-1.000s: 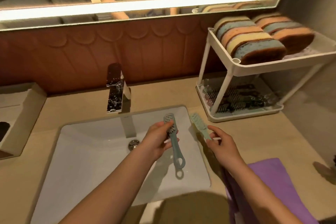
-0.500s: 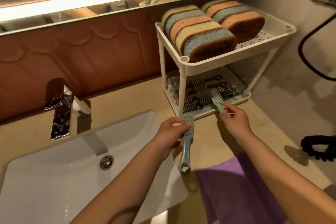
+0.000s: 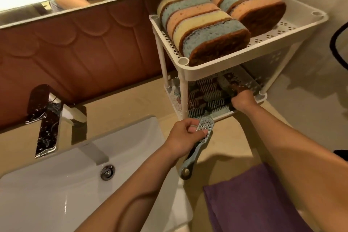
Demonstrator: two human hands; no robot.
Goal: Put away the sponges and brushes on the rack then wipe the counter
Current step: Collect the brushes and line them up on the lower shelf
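Beige counter [image 3: 131,107]: left hand [image 3: 180,135] fingers [image 3: 193,129] pinch brush [image 3: 205,127]; right hand's [image 3: 243,100] fingers unclear inside rack [image 3: 216,73]

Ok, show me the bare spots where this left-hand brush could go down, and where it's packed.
Bare: the counter strip between faucet and rack; the counter between the rack's front and the purple cloth; the top tier's perforated right front corner beside the sponges. Crowded: the lower tier, full of brushes, with the right hand in it.
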